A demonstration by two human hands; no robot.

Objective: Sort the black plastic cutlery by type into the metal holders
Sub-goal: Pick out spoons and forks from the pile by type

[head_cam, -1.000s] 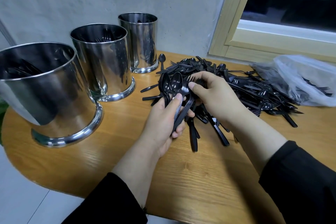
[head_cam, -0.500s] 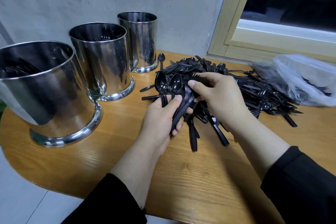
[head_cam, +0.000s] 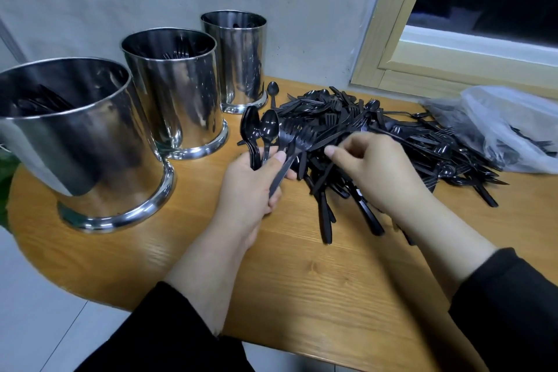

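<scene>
Wood table: L hand grips spoons+forks; R hand fingers loose over pile; bag beside.

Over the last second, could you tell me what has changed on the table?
The right hand has let go of the bunch and moved right, back over the cutlery pile, fingers pinching toward a piece there. The left hand keeps its grip on the spoons and forks, now fanned wider. The three metal holders and the plastic bag are unchanged.
</scene>
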